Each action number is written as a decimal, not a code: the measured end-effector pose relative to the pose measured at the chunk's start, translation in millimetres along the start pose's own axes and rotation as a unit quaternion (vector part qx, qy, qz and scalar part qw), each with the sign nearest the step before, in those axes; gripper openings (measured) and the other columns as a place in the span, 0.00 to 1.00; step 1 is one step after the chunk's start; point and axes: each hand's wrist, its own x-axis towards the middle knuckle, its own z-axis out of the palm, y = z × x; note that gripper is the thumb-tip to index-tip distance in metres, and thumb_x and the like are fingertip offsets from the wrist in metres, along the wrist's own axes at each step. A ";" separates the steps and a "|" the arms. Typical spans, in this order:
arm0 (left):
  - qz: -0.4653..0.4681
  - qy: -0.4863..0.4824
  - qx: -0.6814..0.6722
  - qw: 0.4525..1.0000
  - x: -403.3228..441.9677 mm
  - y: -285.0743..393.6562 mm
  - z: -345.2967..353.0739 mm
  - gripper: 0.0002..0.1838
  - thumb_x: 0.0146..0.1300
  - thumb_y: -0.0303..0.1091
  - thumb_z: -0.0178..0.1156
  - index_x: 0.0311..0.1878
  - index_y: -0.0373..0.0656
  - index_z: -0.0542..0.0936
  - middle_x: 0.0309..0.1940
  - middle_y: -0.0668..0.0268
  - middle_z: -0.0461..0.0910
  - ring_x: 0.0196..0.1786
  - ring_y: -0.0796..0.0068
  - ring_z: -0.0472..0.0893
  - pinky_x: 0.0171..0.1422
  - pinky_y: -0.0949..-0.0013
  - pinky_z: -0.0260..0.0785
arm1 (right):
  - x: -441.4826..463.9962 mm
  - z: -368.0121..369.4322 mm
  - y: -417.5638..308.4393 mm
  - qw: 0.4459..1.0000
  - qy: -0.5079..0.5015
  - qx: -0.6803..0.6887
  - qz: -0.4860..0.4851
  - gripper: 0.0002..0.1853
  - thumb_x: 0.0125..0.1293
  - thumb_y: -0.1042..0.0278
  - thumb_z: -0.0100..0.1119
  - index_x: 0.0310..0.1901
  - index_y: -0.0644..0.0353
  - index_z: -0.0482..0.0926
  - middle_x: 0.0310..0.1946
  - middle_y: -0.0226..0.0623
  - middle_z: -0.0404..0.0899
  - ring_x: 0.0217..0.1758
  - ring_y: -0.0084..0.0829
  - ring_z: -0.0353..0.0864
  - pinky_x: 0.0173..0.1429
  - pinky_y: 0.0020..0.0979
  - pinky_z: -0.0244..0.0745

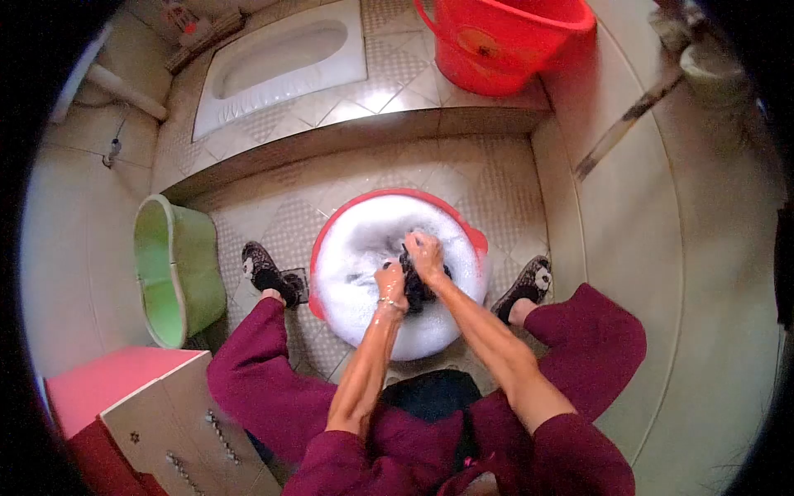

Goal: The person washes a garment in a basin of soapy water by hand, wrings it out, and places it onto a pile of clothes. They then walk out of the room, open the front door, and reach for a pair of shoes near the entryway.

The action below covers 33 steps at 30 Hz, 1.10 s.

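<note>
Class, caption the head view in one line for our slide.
Left hand and right hand hold dark cloth amid white suds in a red basin.

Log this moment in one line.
left hand: gripping dark cloth; right hand: gripping same cloth; red basin: holds white suds; green tub: left of basin

Black cloth (pixel 416 291) here against white suds (pixel 351 248), and red on my basin's rim (pixel 389 193)! My sleeves (pixel 579 450) and trousers (pixel 587 347) are maroon, slippers (pixel 266 266) black with whitish patches; green tub (pixel 197 264), red bucket (pixel 488 51), checked beige floor tiles (pixel 281 207).
</note>
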 end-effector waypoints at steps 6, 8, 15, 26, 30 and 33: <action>0.342 -0.100 0.301 0.885 41.1 -19.4 -27.8 0.04 0.49 0.28 0.53 0.23 0.38 0.74 0.19 0.68 0.71 0.24 0.77 0.69 0.29 0.74 0.62 | -54.9 -37.2 -78.6 0.997 -0.024 0.038 -0.061 0.11 0.55 0.68 0.50 0.19 0.64 0.69 0.18 0.48 0.69 0.20 0.42 0.71 0.25 0.36 0.63; 0.164 -0.060 0.150 0.973 -33.3 37.5 -11.7 0.05 0.50 0.29 0.54 0.24 0.38 0.75 0.19 0.70 0.70 0.24 0.78 0.69 0.29 0.75 0.62 | -45.4 -14.1 -34.9 0.998 -0.006 0.031 -0.048 0.12 0.55 0.66 0.50 0.19 0.64 0.69 0.17 0.48 0.68 0.19 0.43 0.71 0.25 0.37 0.62; -0.029 -0.065 -0.083 0.994 -37.3 35.8 -6.9 0.08 0.52 0.35 0.58 0.31 0.40 0.75 0.25 0.71 0.72 0.26 0.81 0.69 0.30 0.76 0.63 | 0.6 -36.1 -2.6 0.997 0.052 -0.041 0.051 0.16 0.55 0.57 0.53 0.21 0.62 0.74 0.17 0.45 0.72 0.23 0.42 0.74 0.32 0.38 0.67; 0.195 -0.029 0.490 0.849 62.3 9.8 -29.0 0.19 0.48 0.37 0.61 0.44 0.42 0.74 0.43 0.50 0.74 0.47 0.51 0.72 0.52 0.59 0.64 | 7.5 5.8 38.7 0.964 -0.205 -0.172 -0.009 0.23 0.47 0.65 0.61 0.46 0.58 0.69 0.39 0.48 0.70 0.45 0.48 0.70 0.48 0.42 0.66; 0.075 -0.009 0.472 0.878 93.3 -47.4 -39.9 0.14 0.51 0.32 0.51 0.37 0.31 0.76 0.38 0.42 0.74 0.44 0.49 0.74 0.52 0.57 0.64 | -3.2 31.0 91.3 0.943 -0.240 -0.231 0.003 0.17 0.46 0.65 0.57 0.39 0.63 0.72 0.35 0.51 0.74 0.43 0.49 0.72 0.45 0.44 0.66; 0.160 0.000 0.552 0.818 144.2 -115.6 -59.8 0.15 0.52 0.35 0.50 0.36 0.31 0.76 0.36 0.43 0.75 0.41 0.50 0.76 0.47 0.58 0.66 | 4.6 38.6 82.0 0.921 -0.276 -0.270 0.056 0.17 0.44 0.67 0.55 0.37 0.66 0.74 0.38 0.53 0.73 0.45 0.49 0.71 0.47 0.44 0.66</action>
